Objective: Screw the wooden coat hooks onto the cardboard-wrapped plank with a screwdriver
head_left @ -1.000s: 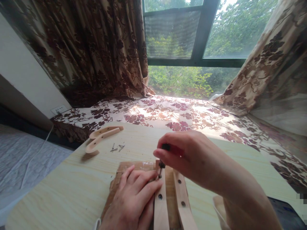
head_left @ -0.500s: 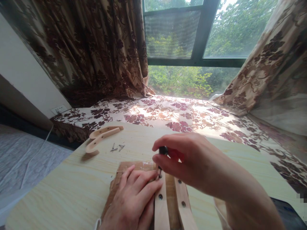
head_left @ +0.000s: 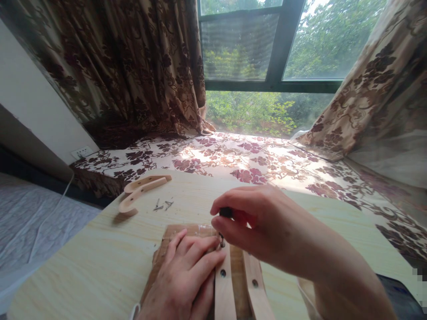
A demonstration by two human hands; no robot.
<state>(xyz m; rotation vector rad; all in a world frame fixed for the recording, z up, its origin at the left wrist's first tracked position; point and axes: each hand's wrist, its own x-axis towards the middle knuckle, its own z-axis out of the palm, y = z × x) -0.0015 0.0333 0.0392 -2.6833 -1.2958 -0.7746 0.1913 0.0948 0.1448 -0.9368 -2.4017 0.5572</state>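
Note:
My right hand (head_left: 253, 218) pinches the black handle of a small screwdriver (head_left: 226, 212), held upright. Its tip meets a screw at the upper end of a pale wooden strip (head_left: 225, 289). Spread over a brown cardboard piece (head_left: 173, 230), my left hand (head_left: 190, 271) lies flat, its fingertips against the strip's left edge beside the screw. Lower on that strip a dark screw head (head_left: 223, 273) shows. A second wooden strip (head_left: 256, 293) lies to the right, its upper end partly hidden by my right hand.
Two curved wooden pieces (head_left: 143, 194) and several loose screws (head_left: 163, 205) lie at the back left of the pale table (head_left: 83, 262). A dark flat object (head_left: 396, 295) is at the lower right. Behind the table is a floral-covered ledge (head_left: 213, 155).
My right hand has turned slightly around the screwdriver handle and shifted a little left and down, now covering the second strip's upper screw. My left hand has stayed in place.

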